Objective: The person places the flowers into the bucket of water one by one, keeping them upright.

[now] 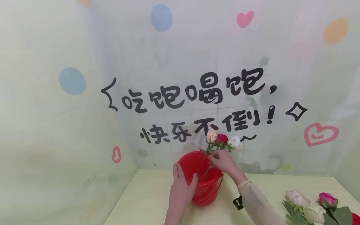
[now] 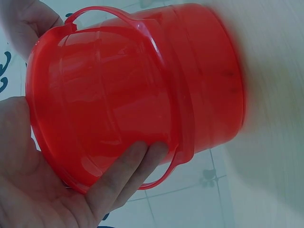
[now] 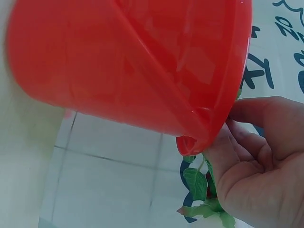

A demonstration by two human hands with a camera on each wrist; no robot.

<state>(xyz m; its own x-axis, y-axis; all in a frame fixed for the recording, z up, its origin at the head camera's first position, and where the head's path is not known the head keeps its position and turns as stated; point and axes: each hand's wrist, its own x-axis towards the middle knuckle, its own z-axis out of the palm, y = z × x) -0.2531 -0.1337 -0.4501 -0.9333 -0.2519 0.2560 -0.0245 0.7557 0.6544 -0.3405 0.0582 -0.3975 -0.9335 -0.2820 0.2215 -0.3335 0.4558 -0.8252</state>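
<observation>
A red bucket (image 1: pixel 206 189) stands on the table, its mouth facing up. My left hand (image 1: pixel 180 190) holds it at the left front: in the left wrist view, fingers (image 2: pixel 121 173) lie along the outer wall and the thumb is at the rim. Over the bucket's mouth my right hand (image 1: pixel 223 161) pinches a rose stem (image 1: pixel 203 165) that reaches down inside. Above that hand are a peach rose (image 1: pixel 212 136), a red rose (image 1: pixel 222 139) and a white rose (image 1: pixel 235 142). Whether it holds one stem or several I cannot tell. Green leaves (image 3: pixel 195 184) show beside it in the right wrist view.
More roses lie at the table's right front: a pale pink one (image 1: pixel 297 198), a cream one (image 1: pixel 314 215) and a magenta one (image 1: pixel 327 199), with leaves. A small black object (image 1: pixel 238 203) is by the right sleeve. Behind the table (image 1: pixel 146 193) hangs a printed backdrop (image 1: pixel 180 56).
</observation>
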